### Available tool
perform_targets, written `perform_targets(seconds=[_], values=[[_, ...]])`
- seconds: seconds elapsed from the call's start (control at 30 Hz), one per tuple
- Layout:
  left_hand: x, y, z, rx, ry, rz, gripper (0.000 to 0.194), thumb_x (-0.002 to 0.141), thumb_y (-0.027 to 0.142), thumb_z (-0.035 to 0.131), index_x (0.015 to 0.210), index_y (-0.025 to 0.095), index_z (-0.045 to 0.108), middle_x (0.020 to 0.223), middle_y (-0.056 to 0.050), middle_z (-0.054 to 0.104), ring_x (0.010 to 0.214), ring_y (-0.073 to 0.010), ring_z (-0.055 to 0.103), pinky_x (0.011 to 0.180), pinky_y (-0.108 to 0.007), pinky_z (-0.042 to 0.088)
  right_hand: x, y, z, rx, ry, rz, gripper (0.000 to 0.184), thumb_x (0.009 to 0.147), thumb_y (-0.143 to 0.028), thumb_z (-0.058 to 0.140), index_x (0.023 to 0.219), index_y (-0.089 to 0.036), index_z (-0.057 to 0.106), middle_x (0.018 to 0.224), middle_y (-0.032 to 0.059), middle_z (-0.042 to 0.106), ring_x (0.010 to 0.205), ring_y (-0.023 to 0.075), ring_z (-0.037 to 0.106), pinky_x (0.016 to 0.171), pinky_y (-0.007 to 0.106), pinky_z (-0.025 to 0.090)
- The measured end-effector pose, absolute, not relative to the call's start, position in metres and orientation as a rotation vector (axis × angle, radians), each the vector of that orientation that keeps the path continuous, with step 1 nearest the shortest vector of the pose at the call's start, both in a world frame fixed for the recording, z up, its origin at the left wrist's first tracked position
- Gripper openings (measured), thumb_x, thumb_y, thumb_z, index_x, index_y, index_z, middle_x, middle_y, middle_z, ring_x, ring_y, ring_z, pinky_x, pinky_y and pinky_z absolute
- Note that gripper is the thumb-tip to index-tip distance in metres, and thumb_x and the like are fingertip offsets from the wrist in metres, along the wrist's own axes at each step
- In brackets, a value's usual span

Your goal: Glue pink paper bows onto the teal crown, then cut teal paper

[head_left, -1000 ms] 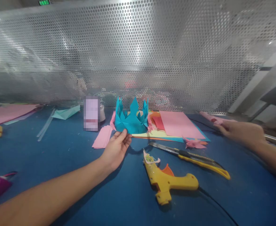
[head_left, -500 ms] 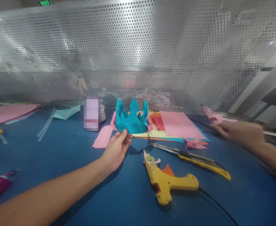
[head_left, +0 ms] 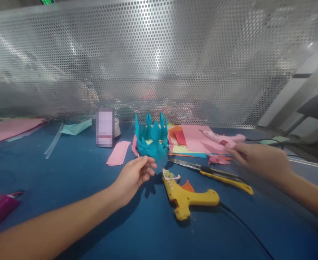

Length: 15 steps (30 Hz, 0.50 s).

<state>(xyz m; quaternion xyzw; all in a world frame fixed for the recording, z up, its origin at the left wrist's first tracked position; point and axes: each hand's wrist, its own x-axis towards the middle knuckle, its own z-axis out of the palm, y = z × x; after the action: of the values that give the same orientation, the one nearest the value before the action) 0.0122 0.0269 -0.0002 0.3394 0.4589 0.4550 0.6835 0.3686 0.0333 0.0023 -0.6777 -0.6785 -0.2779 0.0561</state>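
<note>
So the blue paper crown [head_left: 153,146] is mid-frame, right above the left hand [head_left: 132,178], whose thumb and curled fingers look pinched on its bottom front edge. Over at centre right, the right hand [head_left: 262,159] has its fingers wrapped on a pink glue gun [head_left: 218,139], nozzle aimed left. The yellow glue gun [head_left: 186,198] and box cutter [head_left: 218,174] lie lower, right of centre, between both hands.

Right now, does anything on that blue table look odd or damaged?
Two things. The yellow glue gun lies on its side with its front end messy, a pale pink piece there. Just beyond it, the cutter knife lies with its blade bare, near the blue paper crown in the left hand.
</note>
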Motion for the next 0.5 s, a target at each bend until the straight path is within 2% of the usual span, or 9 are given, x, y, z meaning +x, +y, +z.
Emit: perform_targets(seconds=[0.07,0.1,0.2,0.3,0.37,0.4,0.47,0.5], values=[[0.007,0.016,0.003,0.76,1.065,0.896,0.031,0.089,0.023,0.045,0.061,0.013,0.053,0.05,0.003,0.051,0.032,-0.0012,0.034,0.032,-0.014,0.02,0.366,0.026,0.002,-2.052,-2.101,-0.888,0.04,0.086,-0.046,0.043,0.066,-0.019,0.064,0.063,0.0088,0.067,0.054,0.0196,0.055,0.049,0.026,0.013],[0.003,0.01,0.006,0.732,1.058,0.805,0.035,0.088,0.024,0.042,0.054,0.015,0.046,0.044,0.004,0.044,0.029,-0.0017,0.028,0.032,-0.016,0.016,0.367,0.023,0.001,-2.036,-2.121,-0.907,0.041,0.086,-0.046,0.041,0.066,-0.019,0.064,0.062,0.0082,0.067,0.053,0.0193,0.055,0.048,0.026,0.012],[-0.011,-0.019,0.02,0.723,1.016,0.648,0.039,0.083,0.026,0.039,0.046,0.019,0.028,0.036,0.008,0.025,0.028,-0.0028,0.015,0.034,-0.019,0.011,0.371,0.021,-0.003,-1.939,-2.121,-0.985,0.044,0.086,-0.048,0.039,0.064,-0.02,0.064,0.06,0.0076,0.067,0.05,0.0191,0.055,0.047,0.026,0.011],[-0.018,-0.053,0.041,1.008,0.993,0.651,0.041,0.078,0.027,0.049,0.045,0.018,0.025,0.036,0.009,0.021,0.033,-0.0024,0.014,0.038,-0.019,0.015,0.373,0.022,-0.005,-1.847,-2.103,-1.056,0.044,0.086,-0.046,0.039,0.062,-0.02,0.065,0.058,0.0072,0.067,0.047,0.0188,0.054,0.046,0.026,0.011],[-0.013,-0.068,0.055,1.213,1.005,0.656,0.039,0.079,0.033,0.053,0.05,0.019,0.031,0.039,0.009,0.027,0.035,-0.0034,0.019,0.039,-0.019,0.019,0.37,0.019,-0.003,-1.756,-2.103,-1.102,0.043,0.086,-0.046,0.039,0.063,-0.021,0.066,0.055,0.0057,0.066,0.044,0.0178,0.052,0.045,0.025,0.01],[-0.007,-0.071,0.062,1.374,0.996,0.676,0.031,0.077,0.031,0.057,0.056,0.019,0.038,0.043,0.007,0.037,0.037,-0.0052,0.03,0.04,-0.019,0.026,0.367,0.016,-0.002,-1.681,-2.106,-1.14,0.044,0.087,-0.046,0.038,0.063,-0.022,0.066,0.053,0.0047,0.065,0.042,0.017,0.051,0.045,0.025,0.01],[0.012,-0.068,0.07,1.83,0.914,0.786,0.007,0.076,0.02,0.06,0.075,0.02,0.053,0.069,0.0,0.06,0.061,-0.012,0.054,0.059,-0.023,0.044,0.356,0.006,0.004,-1.469,-2.099,-1.26,0.049,0.09,-0.044,0.035,0.056,-0.022,0.063,0.045,0.0035,0.06,0.038,0.0152,0.047,0.044,0.026,0.009],[0.026,-0.061,0.072,2.082,0.794,0.803,0.012,0.077,0.015,0.057,0.087,0.021,0.058,0.086,-0.004,0.065,0.079,-0.0169,0.059,0.074,-0.029,0.047,0.35,0.0,0.007,-1.372,-2.1,-1.311,0.051,0.091,-0.042,0.034,0.053,-0.021,0.061,0.043,0.0031,0.058,0.036,0.0145,0.046,0.044,0.026,0.01]])
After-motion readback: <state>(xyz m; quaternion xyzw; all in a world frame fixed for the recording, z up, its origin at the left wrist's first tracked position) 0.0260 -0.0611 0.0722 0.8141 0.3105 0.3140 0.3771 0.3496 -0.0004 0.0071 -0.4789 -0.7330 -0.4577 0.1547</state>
